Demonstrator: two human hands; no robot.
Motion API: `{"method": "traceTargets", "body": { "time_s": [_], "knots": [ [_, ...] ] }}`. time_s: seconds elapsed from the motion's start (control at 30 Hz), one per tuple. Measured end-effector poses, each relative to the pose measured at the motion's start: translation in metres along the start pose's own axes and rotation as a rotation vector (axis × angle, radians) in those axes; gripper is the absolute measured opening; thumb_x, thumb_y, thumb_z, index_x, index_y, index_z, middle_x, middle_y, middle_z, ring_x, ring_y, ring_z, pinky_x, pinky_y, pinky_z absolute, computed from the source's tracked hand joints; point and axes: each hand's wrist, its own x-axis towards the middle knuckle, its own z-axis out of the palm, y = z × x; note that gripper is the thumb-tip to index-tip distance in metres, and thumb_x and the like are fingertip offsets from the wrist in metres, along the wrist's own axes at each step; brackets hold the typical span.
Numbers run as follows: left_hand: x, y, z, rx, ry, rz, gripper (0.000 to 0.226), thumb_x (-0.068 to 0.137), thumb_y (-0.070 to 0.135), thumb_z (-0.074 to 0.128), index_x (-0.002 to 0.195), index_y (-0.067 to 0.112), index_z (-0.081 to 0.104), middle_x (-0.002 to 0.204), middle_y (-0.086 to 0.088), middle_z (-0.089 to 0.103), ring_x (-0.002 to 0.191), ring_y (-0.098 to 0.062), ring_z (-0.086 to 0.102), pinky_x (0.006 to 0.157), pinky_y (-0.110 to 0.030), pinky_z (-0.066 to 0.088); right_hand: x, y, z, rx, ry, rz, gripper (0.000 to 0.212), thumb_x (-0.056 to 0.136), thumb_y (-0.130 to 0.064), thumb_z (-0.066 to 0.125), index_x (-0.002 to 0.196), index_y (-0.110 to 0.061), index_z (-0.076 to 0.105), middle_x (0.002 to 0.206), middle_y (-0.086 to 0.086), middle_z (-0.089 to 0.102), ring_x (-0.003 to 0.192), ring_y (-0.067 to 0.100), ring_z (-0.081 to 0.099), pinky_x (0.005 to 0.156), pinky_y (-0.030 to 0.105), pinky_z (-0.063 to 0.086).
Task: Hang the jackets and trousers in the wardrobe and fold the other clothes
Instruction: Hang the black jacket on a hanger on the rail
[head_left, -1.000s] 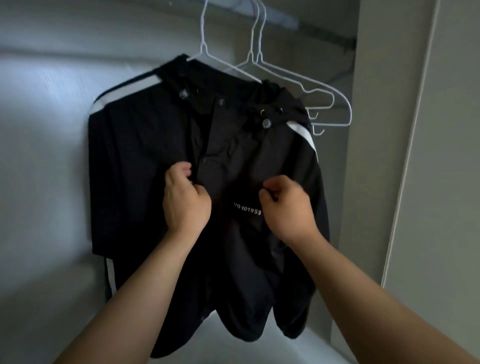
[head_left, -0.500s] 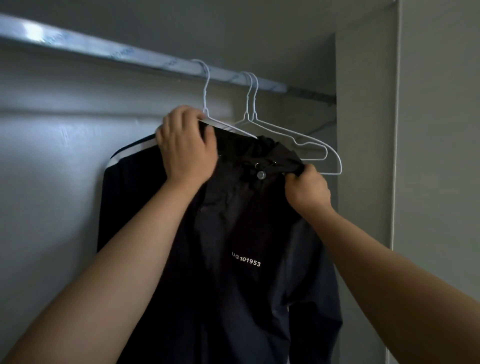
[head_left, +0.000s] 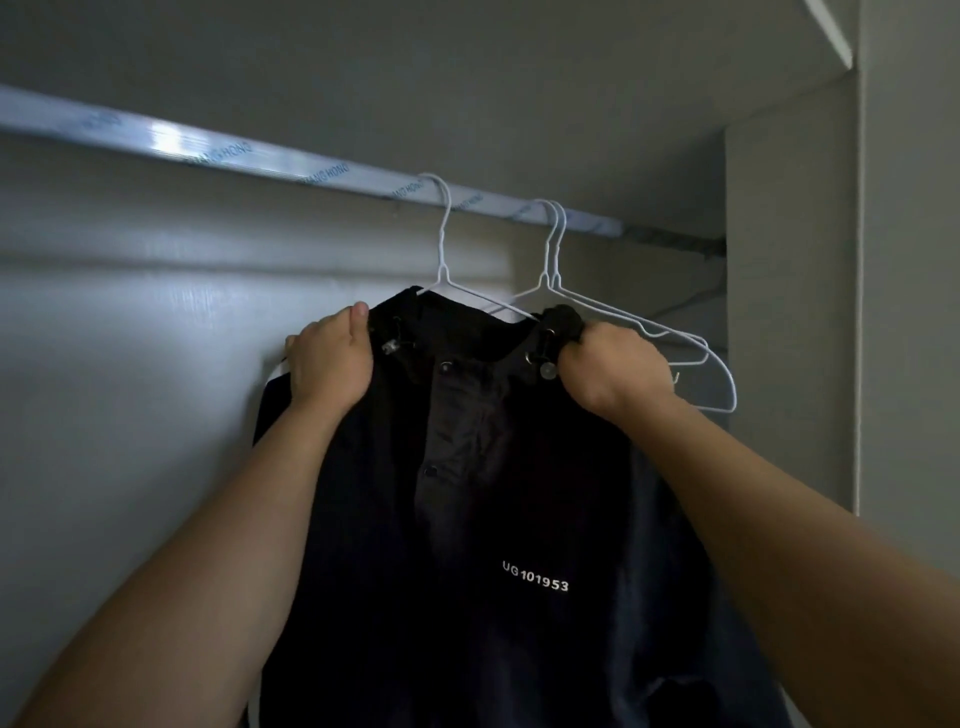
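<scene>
Hanging the jackets is the step we judge to be in hand. We face the wardrobe, its rail slanting from 10 o'clock toward 2 o'clock across the upper view. Our black jacket, printed UG 101953, fills the view from the centre down to 6 o'clock and hangs on a white wire hanger hooked over the rail. Two empty wire hangers hang together just beside it, at its 2 o'clock. Our left hand grips the jacket's shoulder at 9 o'clock of the collar, thumb over the top and fingers hidden behind. Our right hand has its fingers curled tight round a bunch of collar fabric at 3 o'clock. The next move, we reckon, calls for seating both shoulders squarely on the wire, then letting go and fetching another garment.
</scene>
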Motion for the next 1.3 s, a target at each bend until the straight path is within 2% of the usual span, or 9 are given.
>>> {"method": "traceTargets", "body": {
  "time_s": [0.13,0.27,0.4,0.47,0.53,0.67,0.9,1.13,1.3],
  "knots": [
    [-0.005,0.003,-0.002,0.031,-0.019,0.035,0.030,0.103,0.031,0.039,0.074,0.023,0.040,0.061,0.005,0.044,0.071,-0.033,0.053,0.077,-0.042,0.044,0.018,-0.047,-0.001,-0.136,-0.004,-0.087,0.018,0.091,-0.030,0.040,0.077,-0.020,0.047,0.075,0.003,0.045,0.073,0.030,0.048,0.068,0.037,0.037],
    [-0.009,0.005,-0.007,0.034,-0.041,0.029,0.016,0.096,0.036,0.050,0.094,0.023,0.059,0.085,-0.006,0.068,0.086,-0.037,0.062,0.084,-0.040,0.050,0.034,-0.073,0.007,-0.137,-0.019,-0.154,0.024,0.094,-0.028,0.039,0.073,-0.018,0.046,0.066,-0.001,0.040,0.070,0.029,0.047,0.066,0.037,0.037],
    [-0.015,-0.001,-0.011,0.002,-0.045,0.052,0.016,0.094,0.031,0.050,0.101,0.024,0.064,0.089,-0.004,0.070,0.084,-0.035,0.063,0.067,-0.034,0.043,0.043,-0.064,0.011,-0.161,0.067,-0.184,0.031,0.090,-0.037,0.031,0.066,-0.022,0.042,0.064,-0.001,0.042,0.054,0.022,0.039,0.054,0.031,0.030],
    [-0.017,-0.012,-0.013,-0.005,-0.040,0.047,0.023,0.101,0.033,0.044,0.098,0.021,0.064,0.079,-0.001,0.065,0.080,-0.035,0.062,0.064,-0.035,0.042,0.046,-0.055,0.012,-0.182,0.118,-0.221,0.033,0.087,-0.042,0.026,0.065,-0.023,0.039,0.063,-0.001,0.040,0.053,0.022,0.039,0.055,0.032,0.031],
    [-0.022,-0.026,-0.015,-0.060,-0.024,-0.034,0.045,0.107,0.044,0.029,0.095,0.020,0.065,0.074,0.002,0.060,0.079,-0.036,0.062,0.066,-0.037,0.043,0.049,-0.051,0.012,-0.193,0.125,-0.240,0.033,0.085,-0.044,0.025,0.067,-0.021,0.041,0.064,-0.001,0.038,0.059,0.028,0.044,0.060,0.035,0.034],
    [-0.040,-0.062,-0.011,-0.212,-0.034,-0.233,0.053,0.109,0.044,0.025,0.117,0.016,0.070,0.108,-0.018,0.072,0.103,-0.039,0.065,0.087,-0.042,0.049,0.048,-0.051,0.016,-0.209,0.138,-0.250,0.033,0.083,-0.046,0.024,0.066,-0.022,0.039,0.064,0.000,0.038,0.066,0.031,0.048,0.064,0.037,0.037],
    [-0.039,-0.074,-0.016,-0.062,0.046,-0.230,0.050,0.108,0.043,0.022,0.102,0.013,0.062,0.098,-0.018,0.069,0.091,-0.040,0.063,0.072,-0.040,0.041,0.048,-0.047,0.018,-0.208,0.151,-0.266,0.031,0.086,-0.045,0.024,0.077,-0.025,0.046,0.064,-0.002,0.033,0.068,0.032,0.045,0.064,0.037,0.035],
    [-0.008,-0.027,-0.030,0.089,-0.003,0.081,0.020,0.098,0.017,0.041,0.084,0.017,0.054,0.082,-0.008,0.066,0.072,-0.032,0.052,0.069,-0.039,0.035,0.041,-0.054,0.023,-0.172,0.118,-0.251,0.028,0.089,-0.042,0.028,0.078,-0.024,0.046,0.068,0.002,0.039,0.070,0.032,0.046,0.065,0.037,0.037],
    [-0.009,-0.023,-0.026,0.007,-0.069,0.036,0.023,0.101,0.022,0.042,0.083,0.015,0.053,0.078,-0.009,0.064,0.076,-0.038,0.058,0.071,-0.043,0.048,0.043,-0.045,0.019,-0.184,0.086,-0.291,0.030,0.091,-0.042,0.029,0.068,-0.025,0.036,0.065,-0.002,0.036,0.067,0.031,0.045,0.062,0.036,0.035]
  ]
}}
